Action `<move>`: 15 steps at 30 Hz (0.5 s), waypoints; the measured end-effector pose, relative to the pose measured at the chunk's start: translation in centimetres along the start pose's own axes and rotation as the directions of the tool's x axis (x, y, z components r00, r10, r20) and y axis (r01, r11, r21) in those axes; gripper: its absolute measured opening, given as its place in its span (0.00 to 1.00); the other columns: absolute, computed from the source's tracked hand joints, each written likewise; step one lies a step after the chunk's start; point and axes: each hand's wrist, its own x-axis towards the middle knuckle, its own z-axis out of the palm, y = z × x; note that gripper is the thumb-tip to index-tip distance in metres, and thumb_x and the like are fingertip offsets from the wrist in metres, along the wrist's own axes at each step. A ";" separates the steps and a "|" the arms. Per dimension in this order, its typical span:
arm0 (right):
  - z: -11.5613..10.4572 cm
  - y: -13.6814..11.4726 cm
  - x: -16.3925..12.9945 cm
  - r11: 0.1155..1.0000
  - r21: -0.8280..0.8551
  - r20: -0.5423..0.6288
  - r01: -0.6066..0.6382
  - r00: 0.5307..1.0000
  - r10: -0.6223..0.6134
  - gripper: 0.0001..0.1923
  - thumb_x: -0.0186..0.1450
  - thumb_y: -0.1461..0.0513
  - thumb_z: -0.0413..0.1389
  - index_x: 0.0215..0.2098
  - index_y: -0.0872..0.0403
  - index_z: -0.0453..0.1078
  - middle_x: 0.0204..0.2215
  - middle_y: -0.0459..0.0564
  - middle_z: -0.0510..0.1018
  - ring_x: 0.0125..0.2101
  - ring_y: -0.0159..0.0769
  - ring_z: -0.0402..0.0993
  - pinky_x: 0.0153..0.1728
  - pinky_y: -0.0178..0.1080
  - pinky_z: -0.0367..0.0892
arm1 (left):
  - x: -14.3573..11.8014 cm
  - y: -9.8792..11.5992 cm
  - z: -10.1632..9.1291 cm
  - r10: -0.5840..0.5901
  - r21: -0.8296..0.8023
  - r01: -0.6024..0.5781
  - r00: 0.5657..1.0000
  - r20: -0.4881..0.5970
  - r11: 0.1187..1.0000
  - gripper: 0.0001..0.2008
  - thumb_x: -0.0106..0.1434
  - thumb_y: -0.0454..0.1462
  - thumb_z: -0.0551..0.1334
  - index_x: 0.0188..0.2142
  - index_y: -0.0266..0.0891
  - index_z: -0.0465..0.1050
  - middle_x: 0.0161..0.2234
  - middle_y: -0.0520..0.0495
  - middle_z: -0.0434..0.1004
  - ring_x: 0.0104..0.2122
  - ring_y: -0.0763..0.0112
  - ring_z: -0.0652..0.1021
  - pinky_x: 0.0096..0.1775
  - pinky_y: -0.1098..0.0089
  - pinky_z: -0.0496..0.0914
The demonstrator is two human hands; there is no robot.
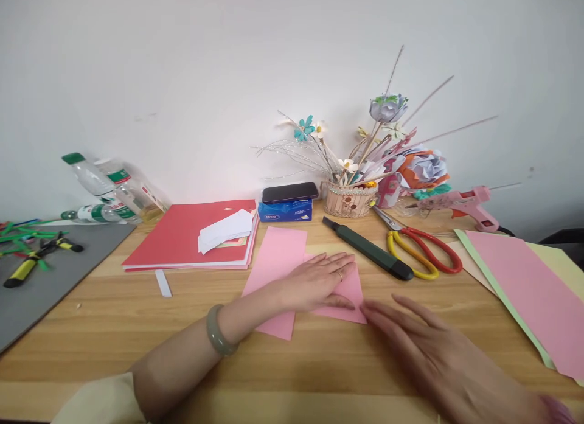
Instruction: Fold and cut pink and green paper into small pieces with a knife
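A pink paper sheet (278, 257), partly folded, lies on the wooden table (114, 326) in the middle. My left hand (319, 281) lies flat on the folded part, fingers together, pressing it down; a grey-green bangle sits on that wrist. My right hand (429, 345) rests flat on the table just right of the paper's lower right corner, fingers spread, fingertips almost touching the paper's edge. Neither hand grips anything.
A dark utility knife (367, 249) and red-yellow scissors (422, 247) lie just beyond the paper. Behind are a tissue pack with a phone (289, 193), a basket of paper flowers (349, 199), a pink glue gun (460, 203). Red folder (182, 235) left; bottles (109, 187); coloured sheets (524, 278) right.
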 end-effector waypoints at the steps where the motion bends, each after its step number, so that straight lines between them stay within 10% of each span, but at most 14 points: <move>1: -0.5 -0.4 -0.5 0.999 0.008 -0.004 0.042 0.999 -0.042 0.29 0.63 0.66 0.44 0.62 0.62 0.49 0.52 0.57 0.71 0.54 0.38 0.63 0.51 0.41 0.63 | 0.0 0.1 -0.1 0.000 0.003 0.000 1.000 0.009 1.000 0.38 0.64 0.51 0.52 0.63 0.26 0.43 0.64 0.36 0.42 0.64 0.61 0.47 0.61 0.63 0.45; 4: -1.7 -0.5 -0.9 0.997 0.062 -0.051 0.038 0.998 -0.035 0.22 0.63 0.65 0.44 0.55 0.56 0.61 0.45 0.52 0.76 0.47 0.36 0.70 0.44 0.36 0.68 | 0.0 0.2 -0.1 0.000 0.017 0.000 1.000 0.012 1.000 0.37 0.65 0.51 0.52 0.63 0.27 0.44 0.65 0.37 0.41 0.64 0.62 0.47 0.61 0.63 0.45; 7: -1.8 1.5 1.0 0.964 -0.047 -0.125 -0.262 0.959 0.255 0.16 0.67 0.64 0.41 0.47 0.58 0.65 0.42 0.56 0.76 0.43 0.37 0.72 0.41 0.39 0.69 | -0.1 0.4 0.4 -0.049 0.040 0.050 0.998 -0.036 0.998 0.37 0.64 0.52 0.52 0.63 0.28 0.44 0.64 0.37 0.44 0.63 0.61 0.49 0.61 0.61 0.48; 11: 0.7 5.0 4.8 0.864 -0.228 -0.098 -0.448 0.894 0.438 0.21 0.66 0.57 0.47 0.49 0.67 0.63 0.47 0.66 0.70 0.48 0.48 0.67 0.44 0.48 0.67 | -0.5 0.8 0.7 -0.093 0.053 0.102 0.984 -0.153 0.993 0.32 0.64 0.50 0.54 0.60 0.29 0.55 0.63 0.36 0.48 0.63 0.62 0.49 0.61 0.62 0.48; 15: 3.3 6.4 7.3 0.827 -0.291 -0.013 -0.480 0.867 0.498 0.18 0.64 0.55 0.53 0.49 0.57 0.65 0.44 0.53 0.72 0.41 0.38 0.70 0.40 0.46 0.68 | -1.2 0.7 0.2 -0.017 -0.076 0.009 0.994 -0.106 0.997 0.34 0.60 0.54 0.57 0.59 0.36 0.58 0.63 0.41 0.51 0.63 0.63 0.49 0.61 0.60 0.47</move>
